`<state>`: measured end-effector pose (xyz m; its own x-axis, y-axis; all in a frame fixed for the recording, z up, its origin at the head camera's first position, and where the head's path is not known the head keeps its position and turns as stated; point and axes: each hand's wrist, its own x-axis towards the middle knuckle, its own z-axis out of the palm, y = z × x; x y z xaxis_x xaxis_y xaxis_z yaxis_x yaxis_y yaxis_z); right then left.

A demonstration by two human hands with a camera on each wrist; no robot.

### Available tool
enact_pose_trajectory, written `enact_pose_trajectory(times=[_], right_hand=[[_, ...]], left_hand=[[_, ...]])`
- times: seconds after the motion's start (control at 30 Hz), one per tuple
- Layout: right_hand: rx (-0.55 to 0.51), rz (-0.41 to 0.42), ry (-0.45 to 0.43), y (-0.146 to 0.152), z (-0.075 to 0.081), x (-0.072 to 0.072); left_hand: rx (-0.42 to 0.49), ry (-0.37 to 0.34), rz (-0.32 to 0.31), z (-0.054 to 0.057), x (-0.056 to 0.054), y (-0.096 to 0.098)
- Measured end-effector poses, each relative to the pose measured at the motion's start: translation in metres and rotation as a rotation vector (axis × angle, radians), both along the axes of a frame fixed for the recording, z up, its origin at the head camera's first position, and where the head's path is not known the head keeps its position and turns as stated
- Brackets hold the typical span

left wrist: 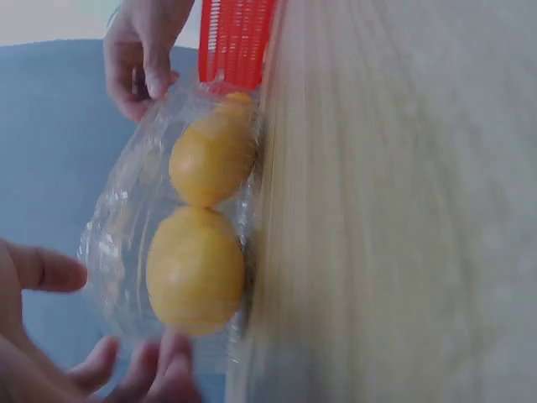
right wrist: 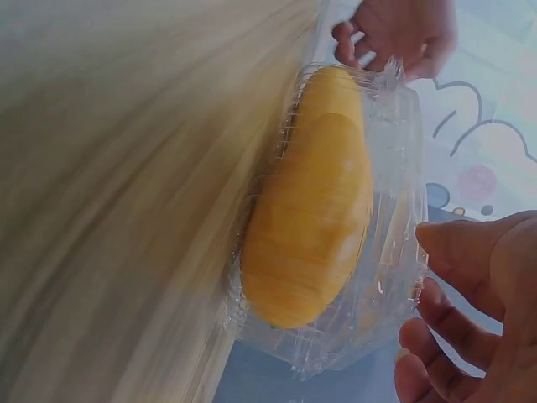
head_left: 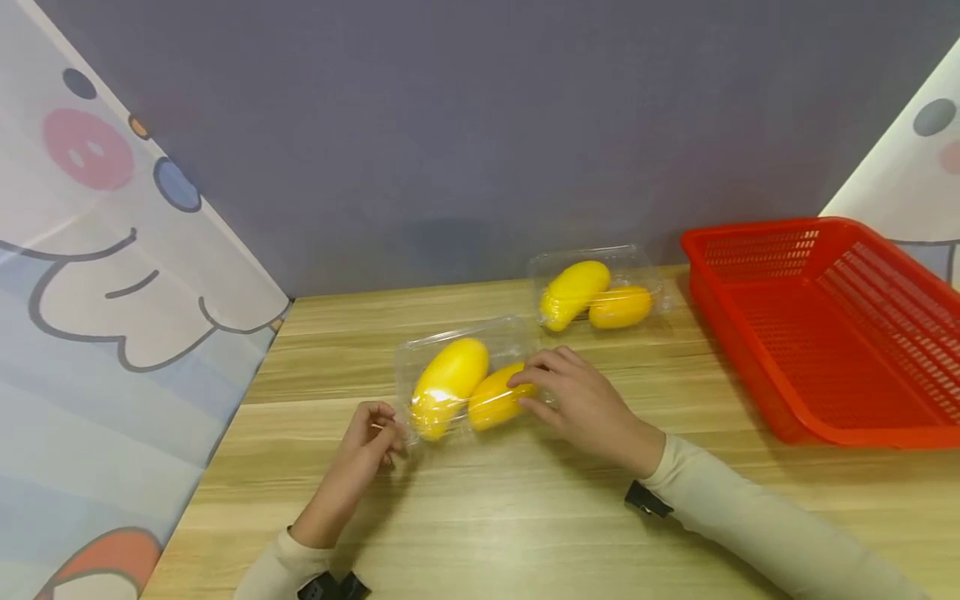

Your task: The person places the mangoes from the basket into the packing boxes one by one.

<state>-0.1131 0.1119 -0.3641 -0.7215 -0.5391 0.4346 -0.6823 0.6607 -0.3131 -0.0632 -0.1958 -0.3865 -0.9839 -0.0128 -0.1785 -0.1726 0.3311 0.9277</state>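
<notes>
A clear plastic clamshell box (head_left: 504, 335) lies shut on the wooden table, holding a larger yellow mango (head_left: 452, 375) and a smaller orange-yellow mango-like fruit (head_left: 495, 398). At its left front corner is my left hand (head_left: 365, 446); in the left wrist view the thumb and fingers (left wrist: 174, 361) are spread apart about the box's end. Over the right side of the lid lies my right hand (head_left: 581, 404), its fingers loosely bent. In the right wrist view, the thumb (right wrist: 461, 243) meets the lid's edge, with a gap between thumb and fingers.
Behind and to the right stands a second clear clamshell box (head_left: 633, 265) with two similar yellow fruits (head_left: 576, 292). A red plastic basket (head_left: 738, 354) sits at the right of the table. A grey panel (head_left: 465, 142) rises along the back edge, and a cartoon-printed sheet (head_left: 112, 275) hangs at the left.
</notes>
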Motion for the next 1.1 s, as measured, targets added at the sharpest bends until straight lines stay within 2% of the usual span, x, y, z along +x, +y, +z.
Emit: enact_pose_trajectory(times=[0.1, 0.27, 0.33, 0.4, 0.47, 0.63, 0.9, 1.1], right_hand=[[0.0, -0.003, 0.009, -0.001, 0.0, -0.001], [-0.007, -0.008, 0.021, -0.003, -0.001, -0.001], [-0.011, -0.011, 0.026, -0.004, -0.001, 0.0], [-0.022, -0.015, 0.031, -0.005, -0.002, 0.0], [-0.036, -0.018, 0.035, -0.005, -0.003, 0.0], [-0.059, -0.006, 0.043, -0.005, -0.004, -0.001], [-0.049, 0.071, 0.096, -0.004, -0.004, -0.004], [-0.045, 0.076, 0.065, -0.005, -0.004, -0.006]], left_hand=[[-0.188, 0.231, 0.022, 0.003, 0.004, 0.004], [-0.51, 0.692, -0.041, 0.003, 0.009, 0.013], [-0.598, 0.828, -0.056, 0.003, 0.009, 0.016], [-0.66, 0.918, -0.069, 0.003, 0.008, 0.019], [-0.708, 0.955, -0.094, 0.004, 0.007, 0.021], [-0.784, 0.988, -0.187, 0.006, 0.003, 0.022], [-0.752, 1.036, -0.268, 0.01, -0.002, 0.022], [-0.761, 1.027, -0.273, 0.012, -0.005, 0.022]])
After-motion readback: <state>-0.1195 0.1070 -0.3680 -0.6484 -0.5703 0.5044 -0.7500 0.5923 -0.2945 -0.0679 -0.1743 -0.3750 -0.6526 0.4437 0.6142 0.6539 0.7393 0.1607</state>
